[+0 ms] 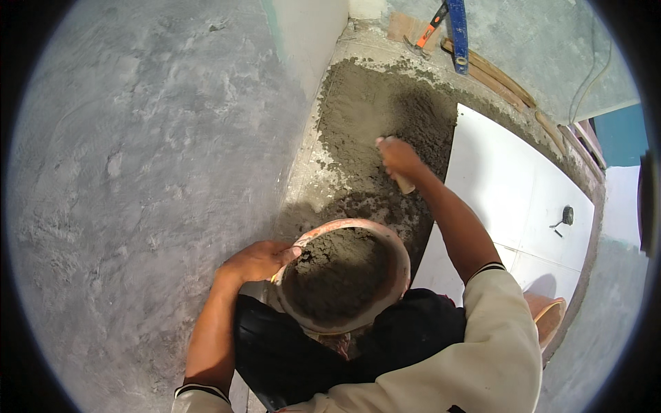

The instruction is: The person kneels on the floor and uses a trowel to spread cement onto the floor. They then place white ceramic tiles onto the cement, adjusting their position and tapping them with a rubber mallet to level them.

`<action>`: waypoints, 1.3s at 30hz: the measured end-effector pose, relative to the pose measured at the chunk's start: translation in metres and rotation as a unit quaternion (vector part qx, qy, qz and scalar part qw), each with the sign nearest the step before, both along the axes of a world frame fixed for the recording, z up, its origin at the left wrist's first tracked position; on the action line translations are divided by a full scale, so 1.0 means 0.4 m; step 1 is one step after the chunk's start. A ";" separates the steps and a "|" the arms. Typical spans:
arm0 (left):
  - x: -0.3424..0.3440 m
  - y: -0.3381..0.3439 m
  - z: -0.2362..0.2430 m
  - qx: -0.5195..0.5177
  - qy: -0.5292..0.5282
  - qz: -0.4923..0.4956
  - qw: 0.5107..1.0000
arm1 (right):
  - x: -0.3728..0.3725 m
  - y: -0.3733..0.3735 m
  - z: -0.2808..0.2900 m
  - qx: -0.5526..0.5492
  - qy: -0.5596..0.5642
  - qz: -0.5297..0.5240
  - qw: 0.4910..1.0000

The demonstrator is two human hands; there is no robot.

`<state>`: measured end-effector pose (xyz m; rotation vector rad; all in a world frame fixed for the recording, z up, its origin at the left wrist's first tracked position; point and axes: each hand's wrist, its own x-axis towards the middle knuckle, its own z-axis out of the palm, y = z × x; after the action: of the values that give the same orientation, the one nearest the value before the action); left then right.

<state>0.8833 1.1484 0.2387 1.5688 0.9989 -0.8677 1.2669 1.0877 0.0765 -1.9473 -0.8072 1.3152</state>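
My left hand [265,260] is closed on the left rim of a round bucket [398,248], with the thumb over the edge and the fingers outside. Grey mortar [337,272] lies inside the bucket, which stands between my knees. Ahead and to the right, my right hand [401,157] is wrapped round a wooden-handled tool [405,184]. The handle's end sticks out below the fist; the tool's head cannot be made out against the grey. Under that hand a bed of damp mortar [365,103] spreads over the floor, up to the white tiles [489,165].
A grey plastered wall [151,151] rises on my left. At the far end lie a claw hammer [430,31], a blue level [458,34] and wooden strips [496,76]. A small black object [567,215] rests on the tiles. Another bucket [549,318] stands by my right elbow.
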 end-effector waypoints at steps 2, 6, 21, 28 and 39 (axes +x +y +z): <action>0.000 -0.001 0.001 0.014 -0.012 -0.008 1.000 | 0.020 0.014 -0.007 -0.005 0.000 -0.037 0.999; -0.001 -0.001 0.005 0.012 0.001 0.002 1.000 | 0.160 0.069 0.015 0.013 0.051 -0.220 0.974; 0.007 0.007 0.019 0.017 0.008 -0.028 0.999 | 0.072 0.164 0.013 0.013 -0.194 0.183 0.964; 0.003 0.005 0.016 0.033 -0.003 -0.040 0.999 | 0.096 0.035 0.037 0.047 -0.470 0.306 0.827; 0.026 0.007 0.047 0.037 0.026 -0.022 0.999 | 0.297 0.358 0.049 -0.041 -0.109 0.083 0.990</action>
<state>0.8939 1.1510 0.2576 1.6433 1.0465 -0.9156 1.3859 1.2307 0.0963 -2.1542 -1.0555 1.2615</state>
